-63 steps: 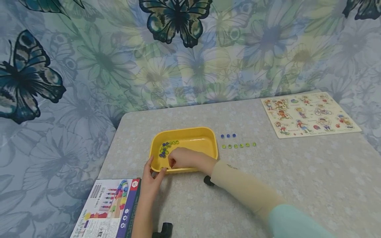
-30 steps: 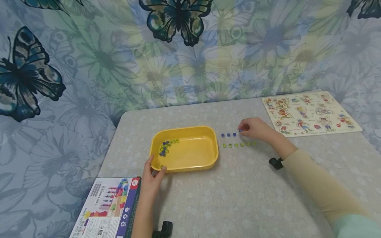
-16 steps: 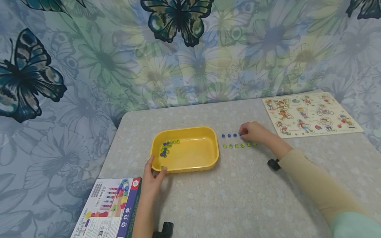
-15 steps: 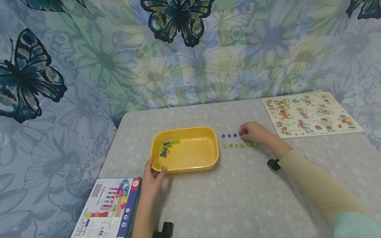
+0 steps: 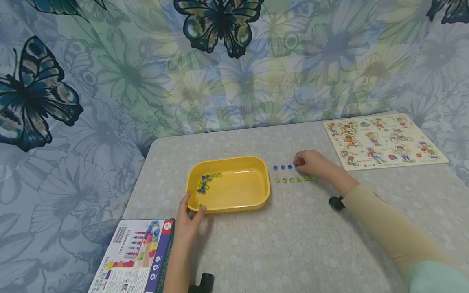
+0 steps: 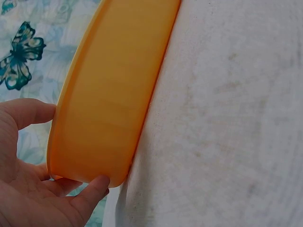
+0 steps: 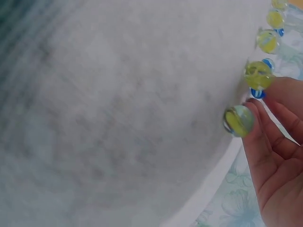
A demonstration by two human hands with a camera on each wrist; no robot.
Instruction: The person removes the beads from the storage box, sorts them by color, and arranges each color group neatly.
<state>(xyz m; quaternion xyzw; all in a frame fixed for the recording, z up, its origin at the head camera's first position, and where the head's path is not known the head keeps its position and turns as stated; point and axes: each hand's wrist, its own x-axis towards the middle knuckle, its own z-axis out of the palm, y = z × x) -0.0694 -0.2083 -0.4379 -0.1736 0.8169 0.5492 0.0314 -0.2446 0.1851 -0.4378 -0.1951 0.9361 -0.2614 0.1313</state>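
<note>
- Head view: right hand has thumb and fingers pinched on a blue marble; whether the marble bears on the table, cannot tell.
- Just left of that hand: three blue marbles in line. Close by, on the hand's near side: a row of yellow-green marbles.
- Left hand grips the near-left corner of the yellow tray; loose marbles of both colours lie inside, beyond its fingers.
- Step in hand (judged): setting the fourth blue marble in line.
- Next move (judged) calls for matching the spacing, then loosening the pinch gently so nothing rolls.
</note>
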